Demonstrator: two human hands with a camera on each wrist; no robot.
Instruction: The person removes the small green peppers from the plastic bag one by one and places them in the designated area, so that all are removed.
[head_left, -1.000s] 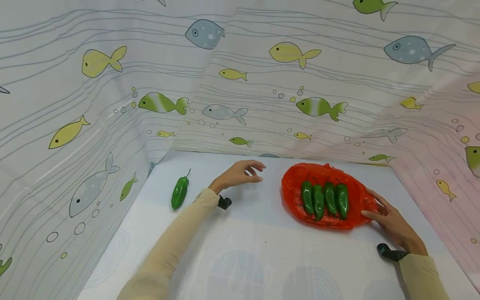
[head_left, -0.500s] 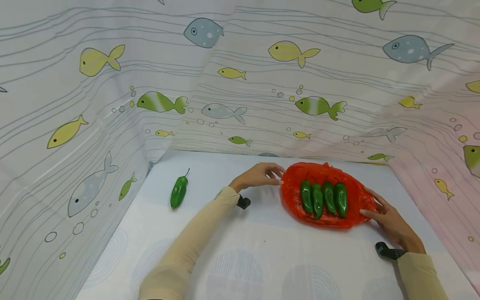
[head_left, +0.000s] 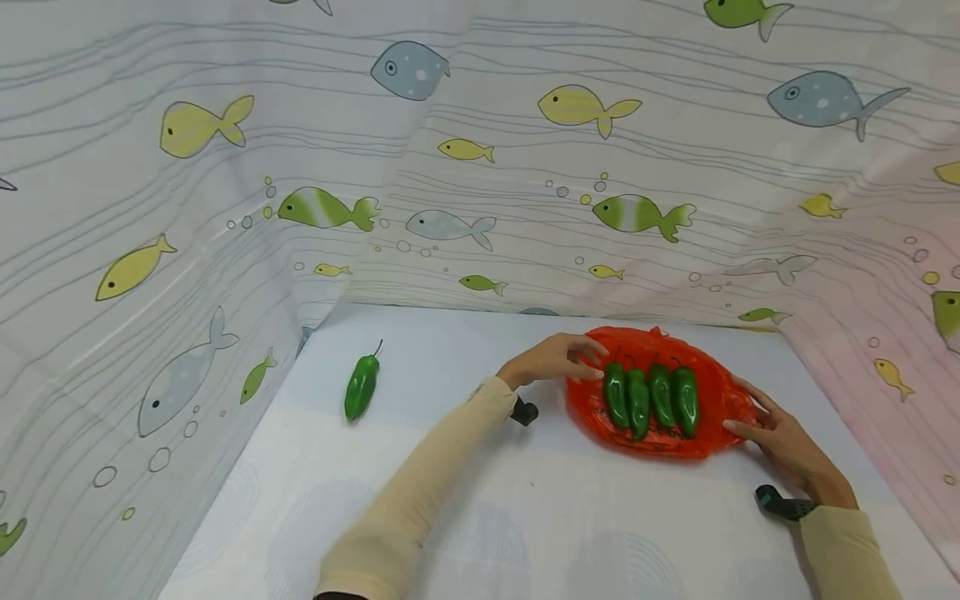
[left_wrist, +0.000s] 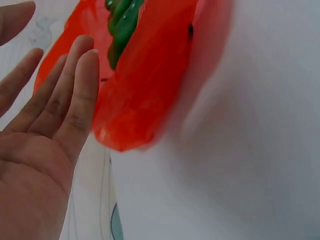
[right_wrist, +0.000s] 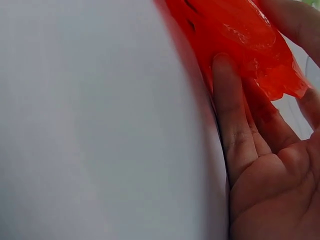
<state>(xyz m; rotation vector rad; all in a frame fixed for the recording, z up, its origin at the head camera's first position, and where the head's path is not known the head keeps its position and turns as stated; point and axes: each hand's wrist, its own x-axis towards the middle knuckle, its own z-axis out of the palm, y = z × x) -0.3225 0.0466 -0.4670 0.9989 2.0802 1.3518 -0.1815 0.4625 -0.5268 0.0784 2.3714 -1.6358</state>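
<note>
Several green chili peppers (head_left: pixel 639 404) lie side by side, stems to the back, on a plate-like shape wrapped in a red plastic bag (head_left: pixel 708 392). My left hand (head_left: pixel 555 360) hovers at the bag's left side, its loosely bent fingertips close beside the leftmost pepper and holding nothing. In the left wrist view, the left hand's fingers (left_wrist: pixel 85 90) are spread and overlap the red plastic. My right hand (head_left: pixel 787 446) holds the gathered right end of the bag, thumb on top; in the right wrist view its fingers (right_wrist: pixel 230 95) lie under the red plastic.
A single green chili pepper (head_left: pixel 362 387) lies apart on the left of the white table (head_left: pixel 480 475). A fish-print curtain (head_left: pixel 510 183) encloses the back and both sides. Each wrist wears a small black camera.
My left hand has moved right, from the open table to over the left edge of the red bag. The right hand, the bag and the peppers have stayed in place.
</note>
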